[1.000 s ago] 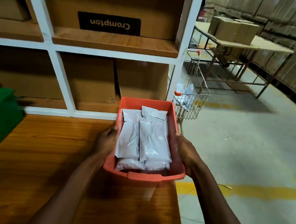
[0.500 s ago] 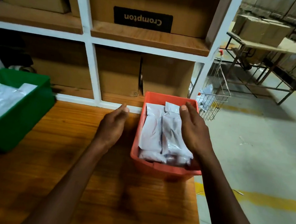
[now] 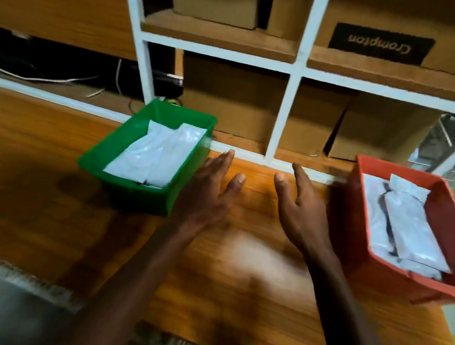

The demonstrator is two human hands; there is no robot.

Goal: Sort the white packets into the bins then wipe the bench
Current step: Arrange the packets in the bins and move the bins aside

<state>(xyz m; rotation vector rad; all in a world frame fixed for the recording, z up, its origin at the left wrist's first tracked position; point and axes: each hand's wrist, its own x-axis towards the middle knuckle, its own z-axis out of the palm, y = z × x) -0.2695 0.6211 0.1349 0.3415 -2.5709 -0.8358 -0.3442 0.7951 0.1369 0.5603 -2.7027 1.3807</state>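
A green bin [image 3: 131, 191] sits on the wooden bench [image 3: 249, 285] left of centre, with white packets [image 3: 158, 157] lying flat inside. At the bench's right end stands an orange bin [image 3: 397, 278] holding more white packets [image 3: 407, 225]. My left hand [image 3: 208, 196] hovers open just right of the green bin, fingers spread, holding nothing. Between the two bins my right hand [image 3: 302, 208] is open and empty, a little left of the orange bin.
A white-framed shelf [image 3: 282, 113] with cardboard boxes [image 3: 229, 103] runs along the back of the bench. One box carries a black Crompton label [image 3: 382, 45]. Cables [image 3: 59, 79] lie in the dark shelf bay at left. The bench's front edge [image 3: 32, 280] is near the bottom left.
My hands let go of the orange bin at the bench's right end and moved left toward the middle. The view swung left, bringing the green bin toward centre.
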